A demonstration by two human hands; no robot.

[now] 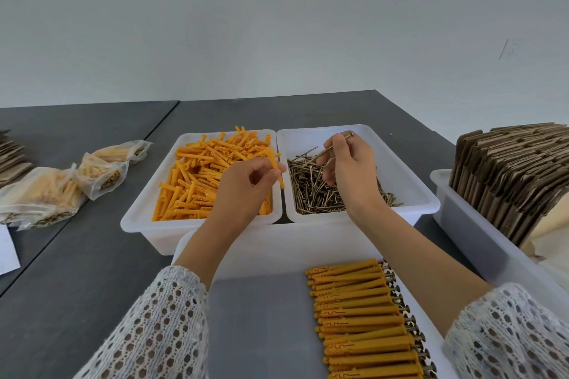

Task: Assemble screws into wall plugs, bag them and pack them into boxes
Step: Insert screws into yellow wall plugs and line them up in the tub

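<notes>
Pinching a single orange wall plug [275,168] between thumb and fingertips, the left hand [246,184] hovers over the right edge of the white bin of loose wall plugs [141,218], with the plug pointing down and slightly right. The right hand [349,169] holds one long screw [334,146] between thumb and forefinger above the neighbouring white bin of screws [409,184]; the screw slants up to the right, its head by the forefinger tip, and the other fingers curl loosely over the heap of screws [317,191]. The two bins stand side by side, touching, on the dark grey worktop [92,271].

Nearest the person, a shallow white tray [261,255] holds a tidy row of assembled plugs [360,317] along its right side, each lying crosswise with a screw head showing at the right end. To the left on the worktop lie three clear bags [70,184] filled with plugs and screws. At far right, another white bin [462,224] carries a stack of flat cardboard boxes [508,175] standing on edge; more flat cardboard [12,157] lies at the far left edge. Both forearms wear white openwork knit sleeves [154,326]. No brand, label or writing can be read on anything.
</notes>
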